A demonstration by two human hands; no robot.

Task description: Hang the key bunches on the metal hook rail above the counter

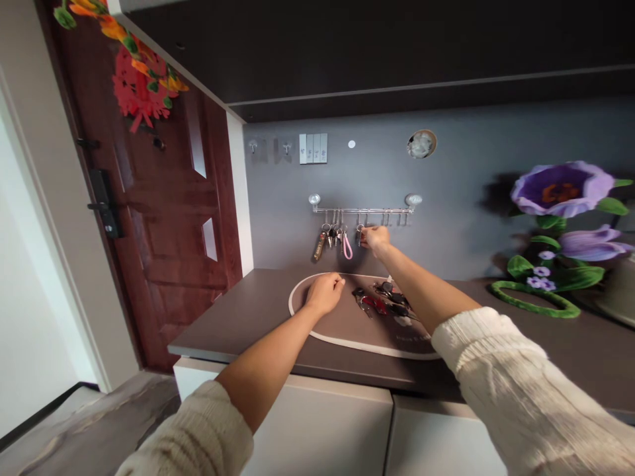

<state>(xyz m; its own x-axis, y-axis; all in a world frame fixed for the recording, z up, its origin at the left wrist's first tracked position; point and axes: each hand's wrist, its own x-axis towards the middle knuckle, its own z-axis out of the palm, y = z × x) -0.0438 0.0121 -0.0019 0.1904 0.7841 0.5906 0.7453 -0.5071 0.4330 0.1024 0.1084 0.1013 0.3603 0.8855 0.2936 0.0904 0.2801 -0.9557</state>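
Observation:
My right hand is raised at the wall, its fingers closed on a bunch of keys right below a hook of the clear hook rail. Whether the key ring sits on the hook I cannot tell. To its left, several key bunches hang from the rail, with a brown key tag and a pink strap among them. My left hand rests in a loose fist over the left part of a brown mat, with nothing visible in it. Beside it on the mat lies a pile of keys, partly hidden by my right forearm.
A dark cabinet overhangs the counter. Purple artificial flowers with a green looped base stand at the right. Two small hooks and a labelled panel are on the wall. A dark red door is at left.

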